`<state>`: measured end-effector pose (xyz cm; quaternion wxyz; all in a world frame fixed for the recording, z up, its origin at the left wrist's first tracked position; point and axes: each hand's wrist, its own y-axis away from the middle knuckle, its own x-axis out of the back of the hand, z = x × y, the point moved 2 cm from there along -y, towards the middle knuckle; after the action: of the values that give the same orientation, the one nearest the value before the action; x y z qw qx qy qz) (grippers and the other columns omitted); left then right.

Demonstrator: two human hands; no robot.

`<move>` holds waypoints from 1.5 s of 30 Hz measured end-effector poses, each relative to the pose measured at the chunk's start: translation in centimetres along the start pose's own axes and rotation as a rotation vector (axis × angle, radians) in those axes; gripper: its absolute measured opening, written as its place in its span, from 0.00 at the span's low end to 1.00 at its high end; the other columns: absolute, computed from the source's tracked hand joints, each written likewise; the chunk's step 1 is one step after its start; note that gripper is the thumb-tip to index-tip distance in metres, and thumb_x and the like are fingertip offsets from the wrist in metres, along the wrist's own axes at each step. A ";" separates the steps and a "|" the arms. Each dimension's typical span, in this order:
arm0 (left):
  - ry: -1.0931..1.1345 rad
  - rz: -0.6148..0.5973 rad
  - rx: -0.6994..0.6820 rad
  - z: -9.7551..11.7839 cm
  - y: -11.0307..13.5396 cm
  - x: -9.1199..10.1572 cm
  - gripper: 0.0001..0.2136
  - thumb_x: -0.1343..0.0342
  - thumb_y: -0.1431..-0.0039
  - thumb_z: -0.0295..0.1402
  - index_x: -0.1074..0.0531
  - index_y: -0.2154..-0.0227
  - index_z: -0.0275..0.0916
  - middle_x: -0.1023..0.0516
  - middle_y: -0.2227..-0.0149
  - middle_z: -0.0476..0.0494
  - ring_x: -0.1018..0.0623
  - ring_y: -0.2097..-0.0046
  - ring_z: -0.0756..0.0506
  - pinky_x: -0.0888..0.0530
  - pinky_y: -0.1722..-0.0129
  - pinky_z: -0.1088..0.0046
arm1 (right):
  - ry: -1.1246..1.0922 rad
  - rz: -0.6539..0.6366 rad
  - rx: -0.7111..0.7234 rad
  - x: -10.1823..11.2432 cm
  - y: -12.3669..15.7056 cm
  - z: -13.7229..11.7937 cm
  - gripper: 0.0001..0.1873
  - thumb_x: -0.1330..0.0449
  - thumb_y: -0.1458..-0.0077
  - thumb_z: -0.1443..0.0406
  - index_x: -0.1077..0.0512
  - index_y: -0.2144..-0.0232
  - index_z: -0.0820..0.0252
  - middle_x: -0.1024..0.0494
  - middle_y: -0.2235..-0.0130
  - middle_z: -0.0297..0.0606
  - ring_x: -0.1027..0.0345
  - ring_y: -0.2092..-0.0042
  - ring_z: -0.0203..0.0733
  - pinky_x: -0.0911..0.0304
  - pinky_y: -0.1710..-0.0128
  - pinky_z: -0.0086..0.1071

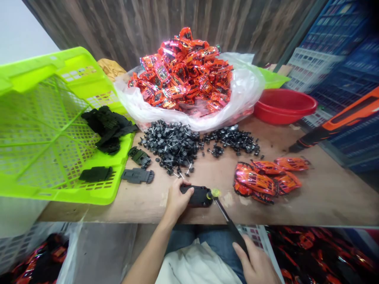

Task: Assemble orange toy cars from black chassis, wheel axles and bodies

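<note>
My left hand [179, 199] grips a black toy car chassis [200, 195] lying flat on the bench, its thumb along the top and the other fingers partly hidden. My right hand [256, 260] is closed around the black handle of a small hammer [223, 211]. The hammer's translucent yellow head is at the right end of the chassis; whether they touch I cannot tell. Above my left hand spreads a heap of black wheels on metal axles [174, 146], with a smaller pile of black wheels [237, 140] beside it. Orange toy cars [257, 181] lie to the right.
A tipped lime-green basket [114, 185] at left holds black chassis [108, 124]; loose chassis [137, 176] lie beside it. Behind stands a white bag [245, 94] heaped with orange car bodies [186, 75]. A red basin [284, 106] and an orange-black handle-like tool [334, 122] are at right.
</note>
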<state>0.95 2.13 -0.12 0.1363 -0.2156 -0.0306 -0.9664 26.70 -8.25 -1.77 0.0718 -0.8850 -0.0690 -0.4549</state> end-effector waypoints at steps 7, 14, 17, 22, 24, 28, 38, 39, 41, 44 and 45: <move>-0.013 0.006 0.000 -0.3 -0.2 -0.1 0.04 0.43 0.54 0.26 0.29 0.72 0.37 0.26 0.68 0.47 0.26 0.62 0.44 0.31 0.58 0.67 | 0.007 0.032 0.045 0.1 -0.2 0.0 0.12 0.50 0.41 0.61 0.27 0.64 0.54 0.22 0.75 0.40 0.27 0.76 0.47 0.36 0.82 0.33; 0.000 -0.034 -0.141 2.3 -0.2 1.9 0.18 0.41 0.54 0.25 0.32 0.58 0.38 0.28 0.58 0.43 0.26 0.55 0.43 0.29 0.54 0.63 | 0.095 -0.030 -0.014 0.2 -4.7 -1.0 0.15 0.56 0.38 0.61 0.30 0.62 0.58 0.23 0.76 0.41 0.26 0.74 0.48 0.36 0.79 0.34; -0.019 -0.121 -0.378 5.6 0.4 2.7 0.24 0.43 0.54 0.20 0.36 0.52 0.40 0.32 0.52 0.39 0.29 0.50 0.42 0.29 0.51 0.62 | 0.094 0.085 0.051 0.7 -9.0 -3.2 0.18 0.55 0.39 0.60 0.34 0.53 0.64 0.22 0.63 0.50 0.25 0.62 0.50 0.31 0.66 0.39; -0.120 -0.334 -0.644 9.1 2.0 2.7 0.25 0.49 0.49 0.18 0.40 0.48 0.42 0.34 0.48 0.39 0.33 0.44 0.42 0.32 0.46 0.62 | -0.238 0.051 0.409 2.0 -12.7 -7.4 0.21 0.50 0.39 0.63 0.44 0.43 0.56 0.33 0.45 0.45 0.37 0.44 0.43 0.38 0.46 0.38; -0.133 -0.338 -0.612 9.0 2.3 2.7 0.21 0.49 0.46 0.21 0.38 0.49 0.40 0.33 0.50 0.38 0.32 0.46 0.42 0.31 0.48 0.63 | -0.321 0.017 0.443 2.4 -12.7 -7.9 0.17 0.50 0.40 0.66 0.40 0.48 0.55 0.29 0.50 0.42 0.34 0.47 0.41 0.37 0.48 0.35; -0.154 -0.357 -0.572 8.0 2.5 2.2 0.17 0.52 0.47 0.19 0.33 0.55 0.39 0.28 0.55 0.38 0.28 0.51 0.42 0.28 0.52 0.63 | -0.296 0.025 0.471 3.1 -11.9 -7.8 0.16 0.47 0.42 0.66 0.37 0.51 0.56 0.27 0.52 0.43 0.32 0.50 0.44 0.35 0.50 0.37; -0.251 -0.293 -0.585 7.4 3.2 3.2 0.26 0.50 0.50 0.21 0.39 0.46 0.40 0.29 0.50 0.38 0.29 0.48 0.40 0.30 0.50 0.62 | -0.618 0.172 0.327 0.1 -10.9 -8.4 0.13 0.52 0.40 0.66 0.36 0.53 0.57 0.27 0.53 0.46 0.31 0.50 0.46 0.33 0.53 0.38; -0.308 -0.280 -0.550 6.7 3.1 3.5 0.25 0.50 0.50 0.21 0.39 0.47 0.40 0.29 0.50 0.38 0.29 0.50 0.39 0.30 0.51 0.61 | -0.647 0.170 0.296 -0.6 -11.0 -8.2 0.14 0.53 0.39 0.66 0.37 0.52 0.57 0.28 0.50 0.47 0.33 0.47 0.46 0.34 0.51 0.39; -0.423 -0.278 -0.493 5.1 2.8 3.7 0.21 0.52 0.49 0.20 0.35 0.51 0.40 0.26 0.56 0.39 0.27 0.55 0.40 0.29 0.56 0.62 | -0.566 0.173 0.284 -1.9 -11.1 -7.9 0.18 0.53 0.39 0.66 0.41 0.47 0.58 0.34 0.44 0.49 0.40 0.41 0.46 0.39 0.47 0.42; -0.507 -0.309 -0.505 3.2 2.3 2.9 0.18 0.54 0.47 0.18 0.32 0.56 0.40 0.25 0.59 0.41 0.28 0.58 0.41 0.30 0.59 0.63 | -0.272 0.121 0.444 -2.8 -11.3 -7.9 0.21 0.50 0.40 0.68 0.42 0.44 0.58 0.38 0.40 0.49 0.47 0.38 0.47 0.46 0.44 0.46; -0.511 -0.306 -0.525 2.9 2.1 2.6 0.18 0.54 0.47 0.18 0.32 0.55 0.39 0.25 0.58 0.41 0.28 0.58 0.41 0.30 0.58 0.63 | -0.198 0.100 0.513 -2.9 -11.4 -8.0 0.20 0.49 0.40 0.68 0.40 0.45 0.57 0.36 0.42 0.48 0.46 0.39 0.48 0.46 0.44 0.45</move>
<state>0.49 -0.22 3.58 -0.0809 -0.4695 0.1528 -0.8658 16.55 1.25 1.20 0.3089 -0.8803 -0.1447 -0.3299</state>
